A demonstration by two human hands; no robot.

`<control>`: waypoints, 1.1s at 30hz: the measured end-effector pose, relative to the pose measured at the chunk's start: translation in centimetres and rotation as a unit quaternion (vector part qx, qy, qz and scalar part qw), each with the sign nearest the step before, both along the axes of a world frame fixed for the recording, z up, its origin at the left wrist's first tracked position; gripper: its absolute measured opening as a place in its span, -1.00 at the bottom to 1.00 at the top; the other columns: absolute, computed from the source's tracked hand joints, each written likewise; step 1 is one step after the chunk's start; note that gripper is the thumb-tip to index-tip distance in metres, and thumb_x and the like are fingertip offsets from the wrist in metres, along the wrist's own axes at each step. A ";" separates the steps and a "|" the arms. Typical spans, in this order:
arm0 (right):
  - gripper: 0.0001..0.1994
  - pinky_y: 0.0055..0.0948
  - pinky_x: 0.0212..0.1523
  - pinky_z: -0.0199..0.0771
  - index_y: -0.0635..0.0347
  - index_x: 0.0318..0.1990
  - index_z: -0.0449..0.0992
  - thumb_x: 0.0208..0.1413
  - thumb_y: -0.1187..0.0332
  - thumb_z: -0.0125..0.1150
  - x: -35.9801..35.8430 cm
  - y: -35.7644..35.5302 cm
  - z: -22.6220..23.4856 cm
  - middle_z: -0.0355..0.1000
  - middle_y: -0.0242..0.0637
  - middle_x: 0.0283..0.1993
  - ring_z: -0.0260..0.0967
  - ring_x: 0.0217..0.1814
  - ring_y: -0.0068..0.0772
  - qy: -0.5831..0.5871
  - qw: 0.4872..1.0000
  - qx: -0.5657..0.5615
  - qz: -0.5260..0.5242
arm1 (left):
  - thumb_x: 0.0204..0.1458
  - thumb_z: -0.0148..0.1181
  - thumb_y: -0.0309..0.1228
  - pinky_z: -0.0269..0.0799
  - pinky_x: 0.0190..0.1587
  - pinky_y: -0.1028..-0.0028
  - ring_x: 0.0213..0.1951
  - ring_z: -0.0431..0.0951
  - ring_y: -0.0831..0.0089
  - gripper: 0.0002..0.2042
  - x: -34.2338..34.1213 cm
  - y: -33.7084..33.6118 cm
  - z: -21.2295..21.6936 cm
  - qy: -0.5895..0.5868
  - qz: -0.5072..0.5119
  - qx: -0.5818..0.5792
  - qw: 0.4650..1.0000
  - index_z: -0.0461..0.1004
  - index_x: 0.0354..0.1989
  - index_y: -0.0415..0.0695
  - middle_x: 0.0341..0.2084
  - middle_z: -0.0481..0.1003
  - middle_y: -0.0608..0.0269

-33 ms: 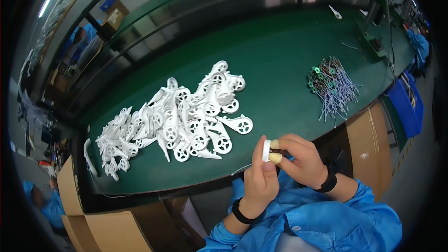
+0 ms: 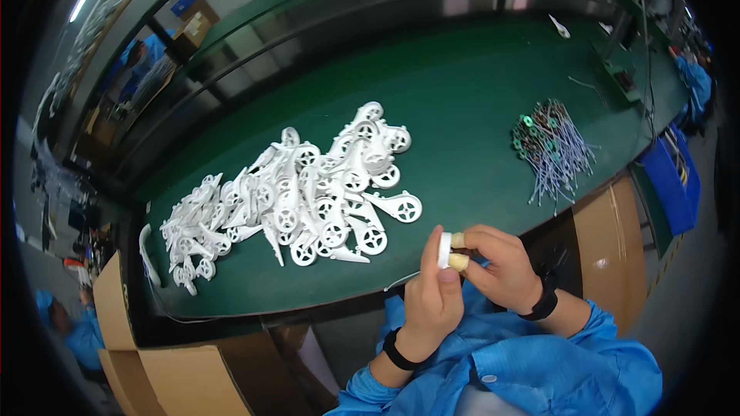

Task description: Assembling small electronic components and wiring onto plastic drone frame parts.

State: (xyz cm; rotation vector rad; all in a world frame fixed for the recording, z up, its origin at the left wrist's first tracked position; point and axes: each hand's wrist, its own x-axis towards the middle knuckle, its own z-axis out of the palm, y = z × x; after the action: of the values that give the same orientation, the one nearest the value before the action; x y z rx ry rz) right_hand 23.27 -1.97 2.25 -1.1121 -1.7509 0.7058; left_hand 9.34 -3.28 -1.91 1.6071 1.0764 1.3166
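My left hand [image 2: 433,300] grips a white plastic part [image 2: 444,249] just past the table's front edge. The part's round end shows edge-on; a thin white strip [image 2: 401,282] sticks out to the left of this hand. My right hand [image 2: 505,270] is closed against the part's right side, thumb and forefinger tips covered by yellowish finger cots [image 2: 458,263]. Whatever lies between those fingertips is hidden. To the left on the green table [image 2: 462,123] lies a heap of similar white parts [image 2: 289,192], each with a round spoked end and a tapering arm.
A bundle of thin lilac wires [image 2: 560,154] with green and brown ends lies at the right. One white piece [image 2: 560,27] lies farther back. Cardboard boxes [image 2: 189,381] stand below the front edge, and a blue bin [image 2: 669,185] hangs at the right. Other people work in the background.
The whole view has shifted very slightly. Both hands keep the same hold on the white plastic part.
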 end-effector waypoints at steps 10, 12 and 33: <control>-0.80 -0.29 -0.31 0.36 0.31 -0.27 0.43 -0.11 0.67 0.17 -0.9 1.4 -1.3 0.41 -0.13 -0.29 0.34 -0.33 -0.11 -0.084 0.984 0.123 0.098 | 0.31 -0.29 -0.23 0.46 -0.29 0.40 -0.37 0.61 0.13 -0.53 -1.4 -1.0 1.0 0.025 0.014 -0.079 0.996 0.15 0.23 -0.37 -0.36 0.54 -0.09; -0.76 -0.28 -0.32 0.32 0.32 -0.22 0.39 -0.10 0.65 0.17 -1.4 1.5 -1.1 0.36 -0.13 -0.31 0.29 -0.34 -0.10 -0.076 0.989 0.088 0.093 | 0.31 -0.26 -0.26 0.47 -0.32 0.38 -0.40 0.61 0.13 -0.55 -1.6 -0.7 1.0 0.031 0.032 -0.027 0.999 0.17 0.21 -0.38 -0.41 0.55 -0.09; -0.81 -0.23 -0.32 0.26 0.28 -0.29 0.40 -0.14 0.57 0.10 -0.7 1.8 -1.1 0.28 -0.12 -0.41 0.22 -0.37 -0.04 -0.131 0.981 0.038 0.136 | 0.26 -0.14 -0.26 0.46 -0.52 0.22 -0.57 0.56 0.00 -0.51 -1.3 -1.3 1.5 0.157 0.066 0.032 0.985 0.16 0.18 -0.48 -0.52 0.52 -0.18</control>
State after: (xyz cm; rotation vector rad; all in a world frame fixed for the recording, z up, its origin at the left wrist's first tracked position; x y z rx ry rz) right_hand 22.60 -0.16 1.11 -0.9559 -2.1646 0.6722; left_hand 8.08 -4.57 -0.46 1.8623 1.3611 1.2176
